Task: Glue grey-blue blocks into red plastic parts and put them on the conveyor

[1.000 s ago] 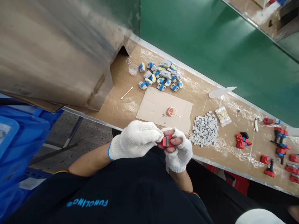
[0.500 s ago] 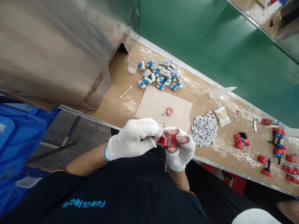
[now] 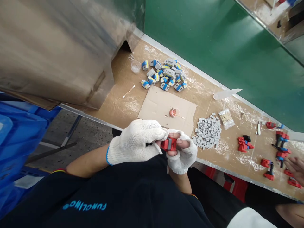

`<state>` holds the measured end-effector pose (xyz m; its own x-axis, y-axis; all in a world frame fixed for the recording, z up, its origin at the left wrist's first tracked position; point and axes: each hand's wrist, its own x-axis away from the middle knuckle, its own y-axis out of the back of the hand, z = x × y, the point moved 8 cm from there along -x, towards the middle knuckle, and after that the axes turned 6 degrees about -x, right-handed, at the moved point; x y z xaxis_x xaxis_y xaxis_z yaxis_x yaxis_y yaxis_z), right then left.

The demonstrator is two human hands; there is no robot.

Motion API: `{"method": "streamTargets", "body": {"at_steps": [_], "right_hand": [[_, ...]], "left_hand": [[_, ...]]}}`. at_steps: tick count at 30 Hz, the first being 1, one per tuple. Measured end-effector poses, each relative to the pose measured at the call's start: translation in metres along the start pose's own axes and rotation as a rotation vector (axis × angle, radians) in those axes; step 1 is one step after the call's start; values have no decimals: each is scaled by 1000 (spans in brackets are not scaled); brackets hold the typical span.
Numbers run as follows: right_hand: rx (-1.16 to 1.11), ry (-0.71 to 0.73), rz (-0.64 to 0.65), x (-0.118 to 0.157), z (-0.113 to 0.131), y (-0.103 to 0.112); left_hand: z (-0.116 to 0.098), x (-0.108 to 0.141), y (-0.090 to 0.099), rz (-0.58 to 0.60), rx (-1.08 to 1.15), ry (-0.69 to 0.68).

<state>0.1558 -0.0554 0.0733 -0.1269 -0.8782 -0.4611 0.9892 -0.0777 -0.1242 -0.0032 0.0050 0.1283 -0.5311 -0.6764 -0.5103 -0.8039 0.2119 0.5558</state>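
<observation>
Both my hands, in white knit gloves with bare fingertips, meet close to my body. A small red plastic toy part (image 3: 168, 144) with a grey band is pinched between them. My right hand (image 3: 182, 155) grips it from the right, thumb below and fingers above. My left hand (image 3: 136, 142) is closed, with its fingertips against the part's left side and partly hidden by the glove. Just beyond lies a cardboard sheet (image 3: 154, 106) with a small cup of reddish stuff (image 3: 174, 112) and a cotton swab (image 3: 180, 116) leaning in it. To the right is a heap of small grey pieces (image 3: 207, 132).
Grey, blue and yellow blocks (image 3: 169, 73) lie piled at the back. A loose swab (image 3: 128, 91), a clear cup (image 3: 136, 66) and a bag of swabs (image 3: 226, 119) lie around. Red-and-blue toys (image 3: 282, 136) and another person's hand (image 3: 295, 169) are at right. A large carton (image 3: 59, 53) stands left.
The red part has turned slightly between my hands, and my left fingers have shifted a little right. Another person's hand has come in at the right edge over the red toys.
</observation>
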Motion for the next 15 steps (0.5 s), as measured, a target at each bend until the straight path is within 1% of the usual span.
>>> {"method": "streamTargets", "body": {"at_steps": [3,8,10,11,13,15], "right_hand": [[-35,5,7,2,-1,0],[20,39,21,5,0,2],[36,10,11,4,-1,2],[30,-35,11,3,-3,1],[-17,-180,30,0,-10,-3],[-84,-316,60,-1,-14,-9]], "left_hand": [[0,1,1,20,-16,-19],[-2,2,3,27,1,-76],[-3,3,3,17,4,-106],[-4,4,3,10,12,-121],[-5,5,3,-23,54,-138],[-3,6,3,-45,126,-121]]}}
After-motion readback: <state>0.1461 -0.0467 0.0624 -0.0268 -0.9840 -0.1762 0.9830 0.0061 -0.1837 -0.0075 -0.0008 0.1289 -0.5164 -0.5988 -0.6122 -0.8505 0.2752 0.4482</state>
